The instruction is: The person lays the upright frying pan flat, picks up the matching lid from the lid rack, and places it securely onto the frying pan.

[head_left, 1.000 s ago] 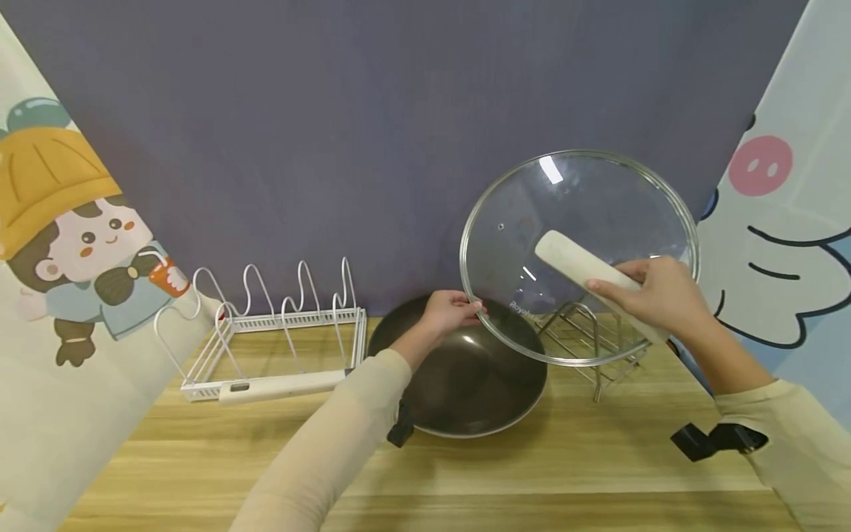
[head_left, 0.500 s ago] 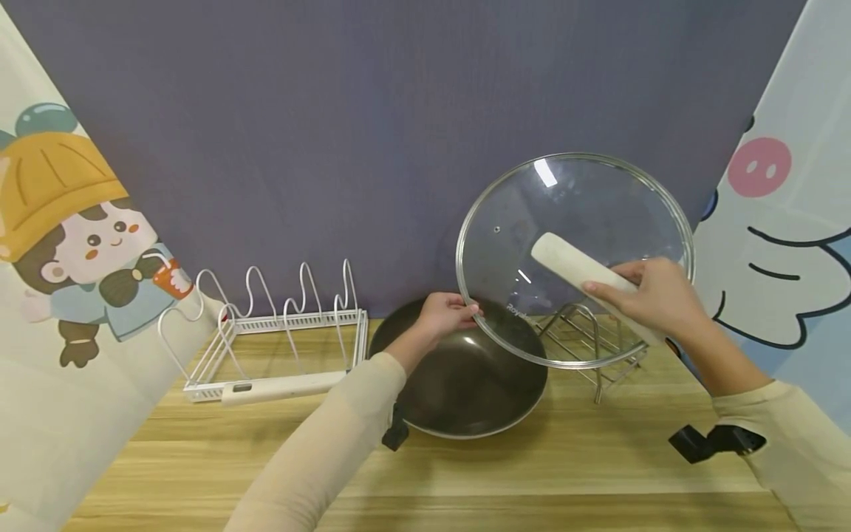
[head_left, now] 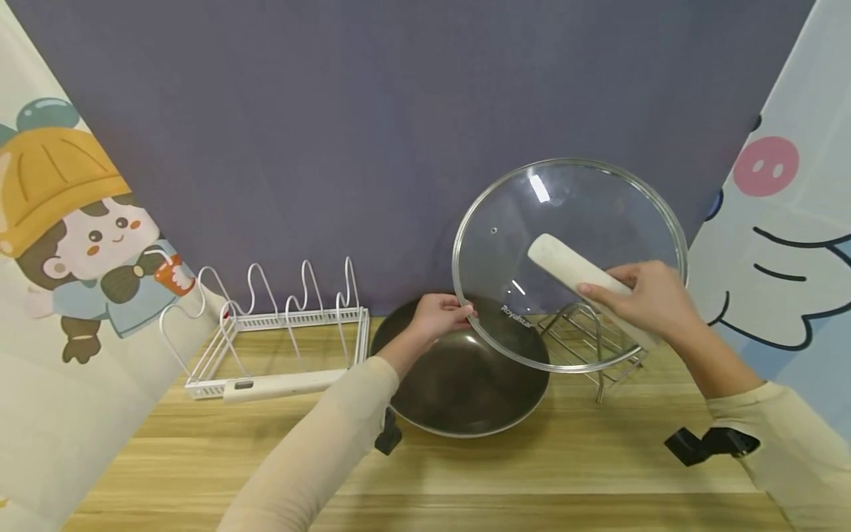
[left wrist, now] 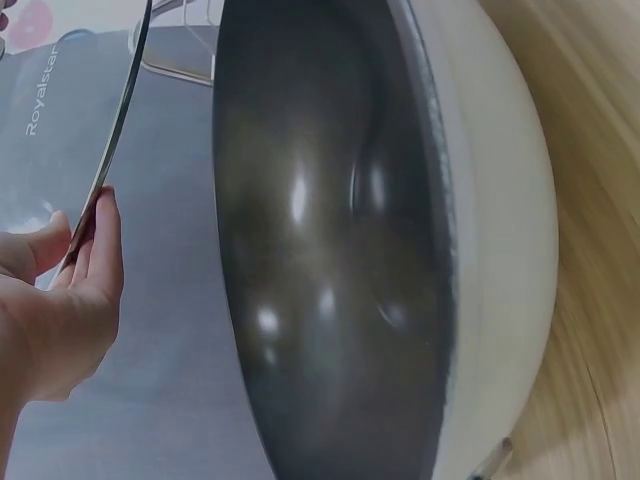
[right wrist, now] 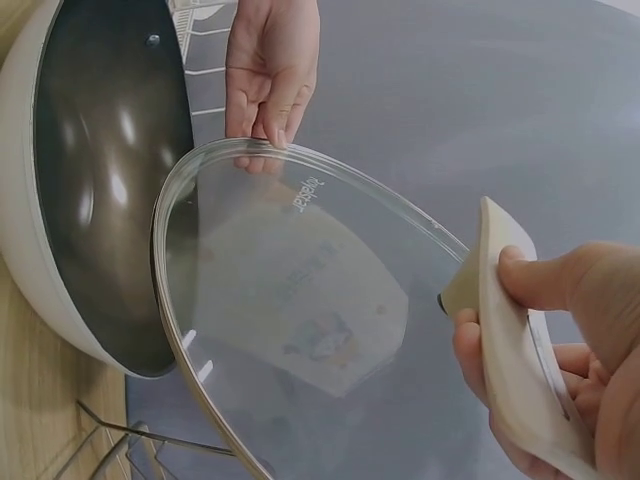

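Note:
A round glass pot lid (head_left: pixel 505 281) with a metal rim is held up, tilted, over the right part of a dark-lined wok (head_left: pixel 465 391). My right hand (head_left: pixel 648 299) grips the lid's long cream handle (right wrist: pixel 510 340), thumb on one side and fingers on the other. At the lid's left edge my left hand (head_left: pixel 439 318) pinches the rim between thumb and fingers, as the left wrist view also shows. The wok stands on the wooden table, cream outside, its pale handle (head_left: pixel 286 386) pointing left below my left forearm.
A white wire rack (head_left: pixel 292 319) with upright loops stands at the left, behind the wok handle. To the wok's right, partly seen through the lid, is a silver wire rack (head_left: pixel 600 355). A dark grey panel (head_left: pixel 399 148) rises behind the wooden table (head_left: pixel 532 473).
The lid, with both hands on it, has shifted slightly left and down in the head view. Both hands keep their hold; the wok and racks stay put.

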`<action>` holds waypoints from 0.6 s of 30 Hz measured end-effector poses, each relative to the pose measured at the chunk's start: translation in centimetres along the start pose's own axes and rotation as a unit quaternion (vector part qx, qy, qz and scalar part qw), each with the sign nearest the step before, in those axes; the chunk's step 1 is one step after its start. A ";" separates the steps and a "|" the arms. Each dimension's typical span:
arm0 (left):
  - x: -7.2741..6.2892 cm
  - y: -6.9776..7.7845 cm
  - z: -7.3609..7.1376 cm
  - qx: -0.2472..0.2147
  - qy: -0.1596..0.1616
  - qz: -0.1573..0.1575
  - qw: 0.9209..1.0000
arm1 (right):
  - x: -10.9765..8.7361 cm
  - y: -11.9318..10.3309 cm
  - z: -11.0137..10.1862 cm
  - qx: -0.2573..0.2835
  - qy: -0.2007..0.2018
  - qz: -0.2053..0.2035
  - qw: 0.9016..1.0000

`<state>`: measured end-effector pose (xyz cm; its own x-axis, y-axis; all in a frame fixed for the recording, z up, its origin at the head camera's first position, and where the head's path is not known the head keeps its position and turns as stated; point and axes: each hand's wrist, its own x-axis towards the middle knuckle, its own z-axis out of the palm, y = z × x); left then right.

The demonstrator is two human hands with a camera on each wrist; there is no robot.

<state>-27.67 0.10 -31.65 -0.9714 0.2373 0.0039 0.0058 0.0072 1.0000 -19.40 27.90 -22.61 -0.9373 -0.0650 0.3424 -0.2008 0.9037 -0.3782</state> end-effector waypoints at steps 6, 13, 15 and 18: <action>-0.1 -0.2 -0.4 -0.003 0.000 -0.008 1.000 | 0.1 0.0 0.4 0.006 0.001 -0.005 1.000; -0.3 -0.6 -0.8 -0.007 0.002 -0.013 1.000 | 0.0 -0.4 0.8 0.005 0.006 -0.014 1.000; -0.4 -0.7 -0.9 -0.011 0.003 -0.013 1.000 | 0.0 -0.5 0.9 0.001 0.011 -0.021 1.000; -0.4 -0.8 -1.0 -0.016 0.007 -0.012 1.000 | -0.1 -0.6 1.1 -0.001 0.020 -0.031 0.999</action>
<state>-27.49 -1.00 -32.44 -0.9743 0.2244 -0.0201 -0.0249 -0.0187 0.9995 -19.49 26.91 -23.37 -0.9108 -0.1035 0.3998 -0.2575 0.8991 -0.3539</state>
